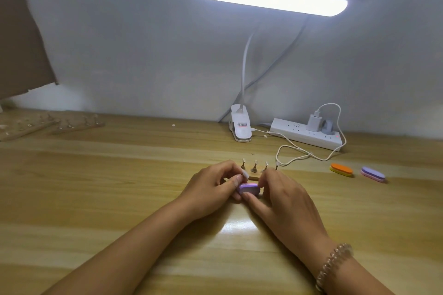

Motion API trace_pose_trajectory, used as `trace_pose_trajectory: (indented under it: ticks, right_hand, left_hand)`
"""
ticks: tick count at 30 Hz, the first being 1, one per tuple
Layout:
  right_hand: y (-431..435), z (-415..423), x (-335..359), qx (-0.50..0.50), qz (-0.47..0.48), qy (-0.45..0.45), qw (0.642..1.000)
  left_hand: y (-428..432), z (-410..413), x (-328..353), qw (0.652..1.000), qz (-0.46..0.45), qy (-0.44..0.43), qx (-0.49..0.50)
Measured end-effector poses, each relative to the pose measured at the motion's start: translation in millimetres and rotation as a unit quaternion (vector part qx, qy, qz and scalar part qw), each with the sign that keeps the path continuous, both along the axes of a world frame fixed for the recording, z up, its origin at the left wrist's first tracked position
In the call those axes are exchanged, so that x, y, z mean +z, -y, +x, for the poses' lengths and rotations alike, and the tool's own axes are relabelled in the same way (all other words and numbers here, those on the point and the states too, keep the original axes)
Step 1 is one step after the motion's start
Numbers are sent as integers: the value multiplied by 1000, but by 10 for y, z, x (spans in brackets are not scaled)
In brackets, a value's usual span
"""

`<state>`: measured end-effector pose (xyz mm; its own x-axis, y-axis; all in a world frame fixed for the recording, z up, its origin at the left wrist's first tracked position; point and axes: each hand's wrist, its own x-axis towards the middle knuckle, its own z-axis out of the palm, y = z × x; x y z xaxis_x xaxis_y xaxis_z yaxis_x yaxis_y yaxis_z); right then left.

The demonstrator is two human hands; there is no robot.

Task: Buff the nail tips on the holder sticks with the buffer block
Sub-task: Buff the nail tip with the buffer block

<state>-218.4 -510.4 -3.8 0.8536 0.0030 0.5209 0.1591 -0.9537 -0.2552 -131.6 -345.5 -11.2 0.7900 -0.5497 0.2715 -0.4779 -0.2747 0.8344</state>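
Purple oval foam buffer block (248, 189) is just in front of the wooden stand of holder sticks (254, 168), pinched by its edges in the right hand (285, 199), thumb against fingers. It looks light and squashy. The left hand (211, 187) curls its fingers, apparently pinching one thin stick (226, 178).

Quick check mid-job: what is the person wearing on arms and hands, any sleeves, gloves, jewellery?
No gloves or sleeves show; both forearms are bare. The left hand has longish pale nails and nothing on its wrist. The right hand has a bracelet of pale, translucent beads around its wrist. No rings are visible.
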Motion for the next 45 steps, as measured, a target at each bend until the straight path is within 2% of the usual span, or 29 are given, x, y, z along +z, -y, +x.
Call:
trace_pose_trajectory:
  ticks: [8,12,15,19,23,28,31,38,45]
  right_hand:
    - [17,29,-23,39,17,-25,999]
    - [74,48,-5,56,147,-19,987]
    - [97,46,9,46,226,3,973]
    - [75,24,-3,61,167,32,984]
    - [66,31,-16,78,117,39,989]
    - [82,56,-26,81,161,19,983]
    - [86,55,-8,84,158,12,984]
    - [78,17,22,116,165,-3,979]
    - [100,55,29,86,172,0,981]
  left_hand:
    - [3,-11,22,1000,1,-1,5]
    - [7,-32,16,1000,-25,-12,-10]
    - [16,-51,28,1000,-5,-2,-16]
    - [21,-86,44,998,45,43,-16]
    - [9,-82,45,997,48,55,-15]
    - [13,-92,53,997,50,57,-16]
    - [10,-108,43,995,65,77,-9]
    - [1,-118,60,996,57,63,2]
    - [-6,-108,78,995,71,66,-6]
